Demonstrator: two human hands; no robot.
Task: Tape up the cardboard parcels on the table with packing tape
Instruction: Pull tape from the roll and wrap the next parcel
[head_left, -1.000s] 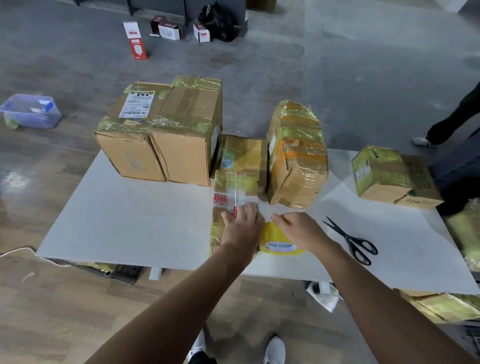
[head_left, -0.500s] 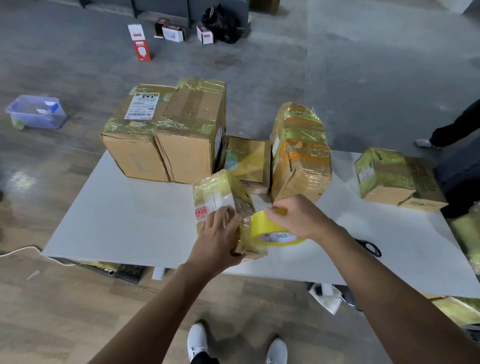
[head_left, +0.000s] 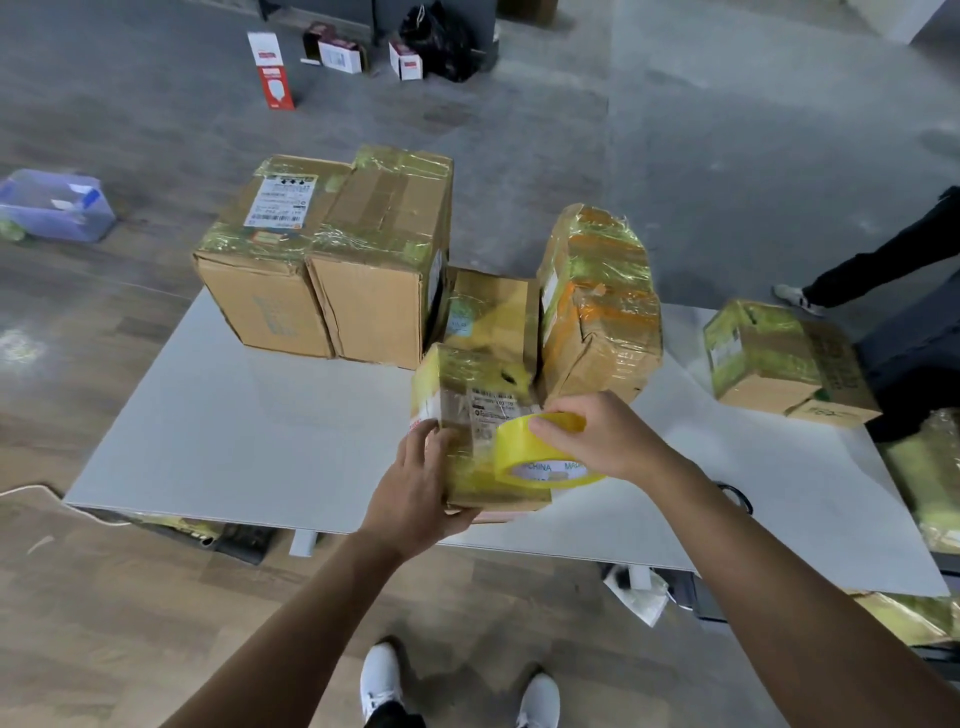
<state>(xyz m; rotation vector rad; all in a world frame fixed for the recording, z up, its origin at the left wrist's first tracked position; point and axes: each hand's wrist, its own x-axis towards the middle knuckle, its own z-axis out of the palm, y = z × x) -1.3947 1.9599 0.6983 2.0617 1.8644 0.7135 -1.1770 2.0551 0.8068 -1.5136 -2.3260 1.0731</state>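
1. The small parcel (head_left: 475, 415) is over the bench's (head_left: 249, 447) near edge. It is tilted, its long axis runs away from the person, and its labelled face points up.
2. The left grip (head_left: 415, 488) curls round the parcel's near left corner. The right grip (head_left: 597, 441) pinches the yellow tape roll (head_left: 519, 454), which touches the parcel's right side.
3. Just behind are a flat parcel (head_left: 493, 312) and a wrapped parcel (head_left: 597, 306). Two big boxes (head_left: 332, 291) stand far left.
4. A scissors handle (head_left: 735, 496) peeks out beside the right forearm.
5. The bench is white and the floor (head_left: 675, 130) is grey.
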